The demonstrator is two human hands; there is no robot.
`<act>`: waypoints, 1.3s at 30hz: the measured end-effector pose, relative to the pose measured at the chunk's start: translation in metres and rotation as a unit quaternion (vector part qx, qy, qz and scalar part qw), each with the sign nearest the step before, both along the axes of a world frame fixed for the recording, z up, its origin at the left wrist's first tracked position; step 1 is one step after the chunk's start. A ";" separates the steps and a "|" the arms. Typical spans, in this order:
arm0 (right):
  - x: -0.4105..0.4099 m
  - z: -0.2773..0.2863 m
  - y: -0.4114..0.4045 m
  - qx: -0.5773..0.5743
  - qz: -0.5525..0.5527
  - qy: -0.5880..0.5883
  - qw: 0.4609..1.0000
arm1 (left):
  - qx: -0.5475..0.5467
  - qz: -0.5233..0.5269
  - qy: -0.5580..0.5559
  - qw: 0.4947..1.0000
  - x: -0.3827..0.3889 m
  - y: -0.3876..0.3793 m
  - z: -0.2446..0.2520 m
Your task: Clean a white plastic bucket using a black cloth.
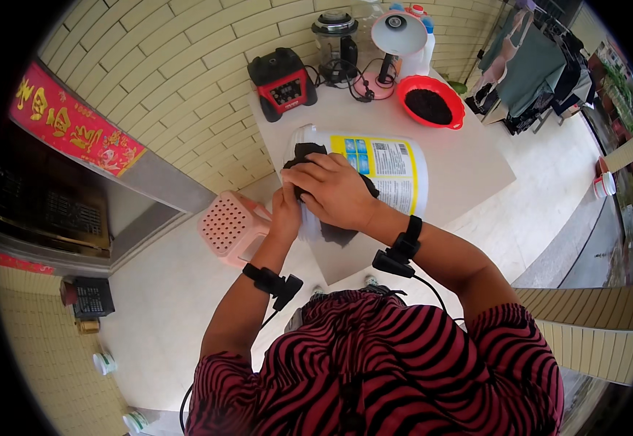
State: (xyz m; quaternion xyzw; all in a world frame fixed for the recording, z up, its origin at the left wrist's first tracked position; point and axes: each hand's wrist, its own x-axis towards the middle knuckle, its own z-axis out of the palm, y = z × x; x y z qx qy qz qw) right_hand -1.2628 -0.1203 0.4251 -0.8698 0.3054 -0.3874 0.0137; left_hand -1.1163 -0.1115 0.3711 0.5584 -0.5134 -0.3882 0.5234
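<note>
On the table lies a white plastic bucket (421, 163) on its side, with a yellow-edged printed label. A dark grey cloth (339, 234) is draped over its left end and hangs down the near side. My right hand (334, 188) lies over the cloth with its fingers bent, pressing or gripping it; which of the two is hard to tell. My left hand (286, 210) is upright at the bucket's left end, touching the cloth's edge beside my right fingertips. Its fingers are partly hidden. Behind the bucket stands a red plastic bowl (458, 117) holding dark, soil-like material.
A red and black blender base (283, 84), a blender jug (335, 46), a pink lamp (399, 32) and cables stand at the table's back. A pink plastic stool (226, 226) is left of the table. Clothes (534, 71) hang at the right.
</note>
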 end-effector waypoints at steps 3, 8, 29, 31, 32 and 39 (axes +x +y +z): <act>-0.016 0.000 -0.017 0.022 -0.060 -0.029 0.998 | 0.059 -0.084 -0.012 0.995 0.001 0.006 0.004; -0.020 -0.008 -0.035 0.070 -0.151 -0.048 0.985 | 0.099 -0.104 0.005 0.990 -0.008 0.006 -0.042; -0.098 -0.024 -0.029 0.060 -0.304 -0.102 0.945 | 0.165 -0.027 0.121 0.978 -0.037 -0.023 0.007; -0.045 -0.022 -0.003 0.042 -0.210 -0.094 0.972 | 0.186 -0.021 0.176 0.966 -0.027 -0.041 -0.005; -0.028 -0.024 0.009 0.036 -0.176 -0.070 0.981 | 0.165 -0.025 0.181 0.969 -0.031 -0.041 0.002; -0.053 -0.035 0.009 0.051 -0.198 -0.008 0.979 | 0.175 -0.075 0.192 0.963 -0.014 -0.038 -0.003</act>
